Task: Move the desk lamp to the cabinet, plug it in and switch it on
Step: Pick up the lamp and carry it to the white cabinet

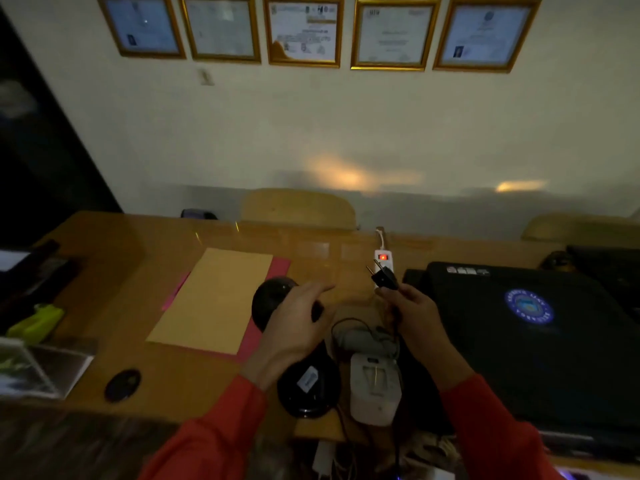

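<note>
Above the wooden bench (pixel 114 341), the left hand (pixel 294 327) wraps the neck of the black desk lamp (pixel 304 382), carrying it tilted with the round base toward the camera and the shade (pixel 272 299) pointing away. The right hand (pixel 415 313) pinches the plug (pixel 384 277) with its prongs up and clear, just in front of the white power strip (pixel 382 261), whose red switch glows. Holding plug and lamp separately likely keeps the cord (pixel 349 327) from dragging during transfer. No cabinet can be identified in view.
</note>
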`<state>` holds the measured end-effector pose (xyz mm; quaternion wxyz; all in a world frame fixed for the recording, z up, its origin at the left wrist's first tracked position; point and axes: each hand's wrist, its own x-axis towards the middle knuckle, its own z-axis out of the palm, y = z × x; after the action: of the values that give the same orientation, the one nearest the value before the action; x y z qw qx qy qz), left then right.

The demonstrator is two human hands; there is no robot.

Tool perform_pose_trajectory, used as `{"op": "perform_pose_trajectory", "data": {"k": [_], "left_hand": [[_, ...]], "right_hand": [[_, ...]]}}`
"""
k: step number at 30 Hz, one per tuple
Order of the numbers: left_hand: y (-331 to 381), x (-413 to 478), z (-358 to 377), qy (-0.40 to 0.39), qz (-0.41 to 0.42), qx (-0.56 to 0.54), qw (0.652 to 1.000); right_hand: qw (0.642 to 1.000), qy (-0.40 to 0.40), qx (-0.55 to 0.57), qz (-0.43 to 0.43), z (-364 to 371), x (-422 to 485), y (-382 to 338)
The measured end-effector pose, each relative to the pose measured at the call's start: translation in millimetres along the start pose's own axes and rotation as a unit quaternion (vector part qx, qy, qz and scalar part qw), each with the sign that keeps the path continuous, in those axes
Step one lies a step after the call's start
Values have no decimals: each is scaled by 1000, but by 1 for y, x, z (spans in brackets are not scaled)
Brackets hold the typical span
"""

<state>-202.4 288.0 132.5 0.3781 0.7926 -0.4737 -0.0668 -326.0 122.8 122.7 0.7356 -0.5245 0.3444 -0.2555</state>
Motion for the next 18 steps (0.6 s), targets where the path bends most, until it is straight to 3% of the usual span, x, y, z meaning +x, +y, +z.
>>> {"op": "perform_pose_trajectory", "data": {"k": [6, 11, 15, 18], "left_hand": [[-20, -81, 25, 101, -57, -52, 992], [-48, -102, 59, 42, -159, -104, 981], [-55, -89, 78, -4, -294, -263, 919], [-55, -63, 90, -12, -311, -345, 886]], "right_hand": [[998, 14, -28, 49, -5, -28, 42], [996, 35, -49, 73, -6, -38, 69], [990, 72, -53, 111, -6, -44, 83], [989, 75, -45, 117, -10, -44, 82]]}}
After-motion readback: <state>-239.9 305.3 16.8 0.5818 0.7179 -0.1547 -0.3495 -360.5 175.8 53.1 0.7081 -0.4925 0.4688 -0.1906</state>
